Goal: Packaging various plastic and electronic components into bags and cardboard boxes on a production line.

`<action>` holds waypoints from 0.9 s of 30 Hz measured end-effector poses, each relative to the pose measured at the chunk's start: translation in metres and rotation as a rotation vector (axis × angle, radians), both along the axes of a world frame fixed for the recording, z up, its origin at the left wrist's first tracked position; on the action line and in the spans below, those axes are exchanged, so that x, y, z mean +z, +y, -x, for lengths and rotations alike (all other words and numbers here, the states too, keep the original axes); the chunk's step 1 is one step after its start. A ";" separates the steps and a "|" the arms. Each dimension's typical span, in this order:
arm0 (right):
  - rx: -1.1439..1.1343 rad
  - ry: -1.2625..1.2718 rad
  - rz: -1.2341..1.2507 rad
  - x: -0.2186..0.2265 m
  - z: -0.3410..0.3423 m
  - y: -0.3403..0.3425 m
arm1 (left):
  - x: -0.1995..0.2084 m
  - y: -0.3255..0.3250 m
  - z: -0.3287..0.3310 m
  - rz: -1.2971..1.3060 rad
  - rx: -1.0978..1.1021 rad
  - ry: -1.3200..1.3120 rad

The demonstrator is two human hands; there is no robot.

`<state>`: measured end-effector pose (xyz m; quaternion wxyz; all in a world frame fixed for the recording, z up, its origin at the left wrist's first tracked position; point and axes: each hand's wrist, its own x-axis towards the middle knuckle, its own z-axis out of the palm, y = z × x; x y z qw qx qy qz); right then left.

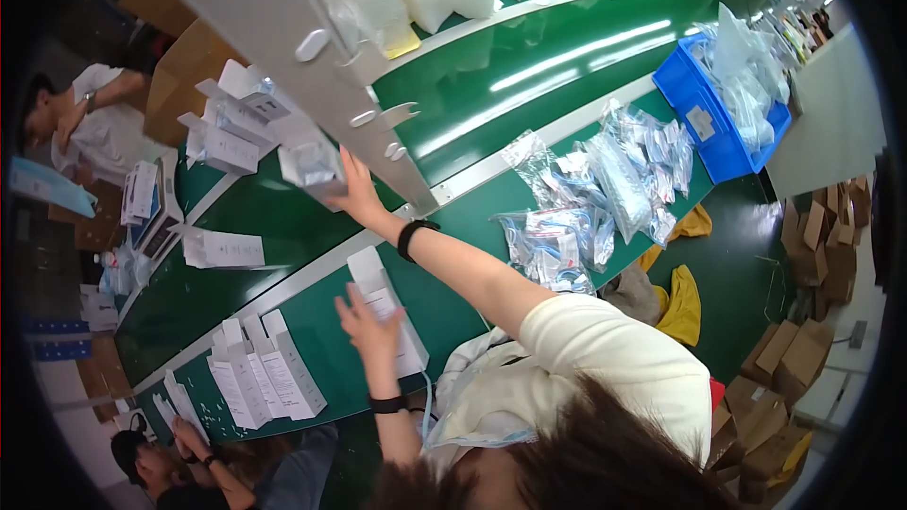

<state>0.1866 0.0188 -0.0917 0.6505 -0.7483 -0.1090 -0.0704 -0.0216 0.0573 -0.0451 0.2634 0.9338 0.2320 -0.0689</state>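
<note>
My right hand [357, 191] reaches out over the green conveyor belt [302, 236]. Its fingers and thumb close on the near end of an open white box [310, 166], which has something in clear plastic inside. Closer to me, my left hand [368, 326] has its fingers spread and holds nothing. It is beside a tall white box [388, 307] with a raised flap on the green worktop; whether it touches the box I cannot tell. To its left, several open white boxes [265, 373] stand in a group.
Clear bags with cables [595, 194] are piled at the right, beside a blue bin [713, 123] of plastic bags. A metal post [350, 85] rises by the belt. More white boxes [225, 137] are on the belt. Co-workers [151, 467] sit at the left. Brown cartons [761, 406] lie at lower right.
</note>
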 end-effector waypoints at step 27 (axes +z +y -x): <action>-0.291 -0.062 -0.649 0.148 0.095 -0.329 | -0.018 -0.071 -0.051 0.507 -0.263 -0.655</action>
